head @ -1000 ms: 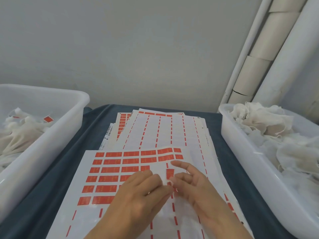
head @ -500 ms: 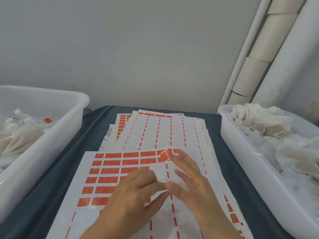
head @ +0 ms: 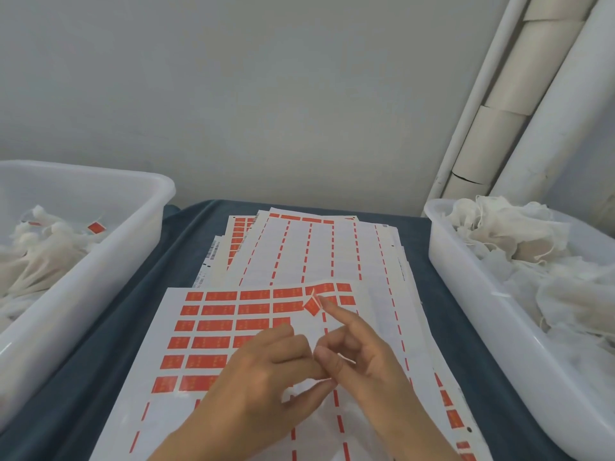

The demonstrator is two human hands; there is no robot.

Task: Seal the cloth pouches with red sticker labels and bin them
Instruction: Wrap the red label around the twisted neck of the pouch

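Head view: the right hand (head: 362,357) has a small red label (head: 312,307) stuck to its raised index fingertip, lifted clear of the glossy sticker sheet (head: 206,327). The left hand (head: 266,380) has its fingers curled together, perhaps pinching something thin. Gauzy unsealed pouches (head: 519,247) fill the right plastic bin (head: 466,294); sealed ones lie in the left bin (head: 100,261).

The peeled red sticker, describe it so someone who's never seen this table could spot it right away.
Between the two white bins, find the top sticker sheet on the blue cloth. Near its far right corner the right hand points its forefinger. The peeled red sticker clings to that fingertip, tilted and lifted, unlike the flat rows around it.
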